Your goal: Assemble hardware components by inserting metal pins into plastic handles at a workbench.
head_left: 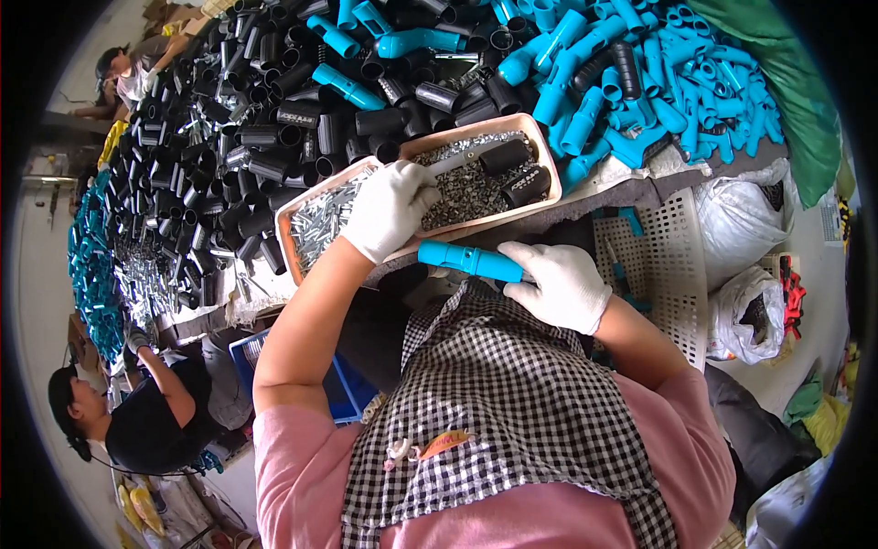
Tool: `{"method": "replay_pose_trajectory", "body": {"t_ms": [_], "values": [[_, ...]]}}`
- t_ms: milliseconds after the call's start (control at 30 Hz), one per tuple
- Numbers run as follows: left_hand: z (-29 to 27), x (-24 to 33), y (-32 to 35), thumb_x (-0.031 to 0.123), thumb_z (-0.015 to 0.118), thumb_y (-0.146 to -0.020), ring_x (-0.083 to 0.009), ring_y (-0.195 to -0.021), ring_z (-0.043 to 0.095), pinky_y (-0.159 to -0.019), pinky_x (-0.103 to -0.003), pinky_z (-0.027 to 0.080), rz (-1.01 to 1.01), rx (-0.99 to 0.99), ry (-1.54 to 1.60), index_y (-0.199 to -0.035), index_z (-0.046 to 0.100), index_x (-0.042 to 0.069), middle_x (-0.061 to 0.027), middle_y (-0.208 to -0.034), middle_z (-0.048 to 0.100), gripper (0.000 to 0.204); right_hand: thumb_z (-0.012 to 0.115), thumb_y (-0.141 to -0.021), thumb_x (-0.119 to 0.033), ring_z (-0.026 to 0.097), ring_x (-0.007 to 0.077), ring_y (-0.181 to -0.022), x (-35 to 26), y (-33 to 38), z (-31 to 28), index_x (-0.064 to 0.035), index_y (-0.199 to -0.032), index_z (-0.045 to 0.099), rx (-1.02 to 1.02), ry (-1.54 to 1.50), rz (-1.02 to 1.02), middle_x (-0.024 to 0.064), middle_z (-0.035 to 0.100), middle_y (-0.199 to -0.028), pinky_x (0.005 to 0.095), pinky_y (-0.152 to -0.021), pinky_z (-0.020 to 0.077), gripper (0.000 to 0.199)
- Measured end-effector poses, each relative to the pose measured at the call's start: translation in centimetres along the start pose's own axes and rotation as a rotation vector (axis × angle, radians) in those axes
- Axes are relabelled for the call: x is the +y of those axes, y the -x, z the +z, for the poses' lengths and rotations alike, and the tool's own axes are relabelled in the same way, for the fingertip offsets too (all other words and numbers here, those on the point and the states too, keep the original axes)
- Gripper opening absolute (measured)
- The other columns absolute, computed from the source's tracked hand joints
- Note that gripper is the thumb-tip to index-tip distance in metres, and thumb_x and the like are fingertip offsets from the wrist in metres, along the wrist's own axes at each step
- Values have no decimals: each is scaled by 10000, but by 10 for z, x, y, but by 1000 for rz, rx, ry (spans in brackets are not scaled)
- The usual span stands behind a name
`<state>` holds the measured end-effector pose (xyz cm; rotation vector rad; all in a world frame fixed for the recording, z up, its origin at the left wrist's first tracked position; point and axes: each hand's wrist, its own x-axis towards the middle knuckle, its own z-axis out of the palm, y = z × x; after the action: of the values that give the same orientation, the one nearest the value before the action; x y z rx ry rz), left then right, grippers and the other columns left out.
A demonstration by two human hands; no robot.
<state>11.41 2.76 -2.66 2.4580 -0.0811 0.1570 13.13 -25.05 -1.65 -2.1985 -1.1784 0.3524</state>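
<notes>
In my gloved right hand (560, 288) is a blue plastic tube-shaped part (471, 262), gripped at its right end and lying level in front of my apron. My gloved left hand (389, 210) is over the shallow tray (508, 215), its fingers curled together at the small metal pieces. Whatever it may pinch is hidden. Long silvery bolts or pins (320, 224) fill the tray's left part, and small nut-like pieces (466, 197) its right part. A flat grey bar with a black end (505, 157) and a short black tube (527, 186) lie on top of the small pieces.
Black tube parts (265, 165) are heaped behind and left of the tray, blue parts (658, 82) behind and right. A perforated white crate (672, 265) and white sacks (741, 215) stand at right. One person (151, 407) sits at left; another (137, 78) is farther back.
</notes>
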Motion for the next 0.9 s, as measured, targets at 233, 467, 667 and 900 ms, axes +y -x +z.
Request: {"method": "replay_pose_trajectory", "body": {"t_ms": [233,467,667,900], "values": [[-11,44,41,269,733,-817,-277,-910,606,-818,-396,474,347,100,173,-851,624,78,-77,-894,651,222,738,-768,-235,656,318,-669,-12,-1,4,-82,-1147,600,-10,89,17,116,656,-761,413,-594,518,432],[-2,46,68,214,781,-773,-287,-884,641,-818,-382,501,158,-43,245,-880,684,44,-103,-927,682,224,738,-757,-262,659,305,-646,-22,0,4,-104,-1119,597,48,112,-72,108,657,-734,408,-558,517,419],[-9,59,78,181,702,-800,-328,-883,661,-765,-376,531,326,-118,-60,-964,681,-14,-144,-961,686,255,737,-747,-238,668,336,-682,-17,2,4,-78,-1111,641,-41,-92,-35,150,671,-773,415,-608,532,409],[-13,49,85,271,806,-616,-259,-790,659,-686,-382,528,590,-164,-232,-1025,633,21,-99,-988,652,510,733,-779,-152,632,203,-755,-1,0,3,4,-1193,612,-315,-505,47,181,660,-911,301,-783,511,458]]}}
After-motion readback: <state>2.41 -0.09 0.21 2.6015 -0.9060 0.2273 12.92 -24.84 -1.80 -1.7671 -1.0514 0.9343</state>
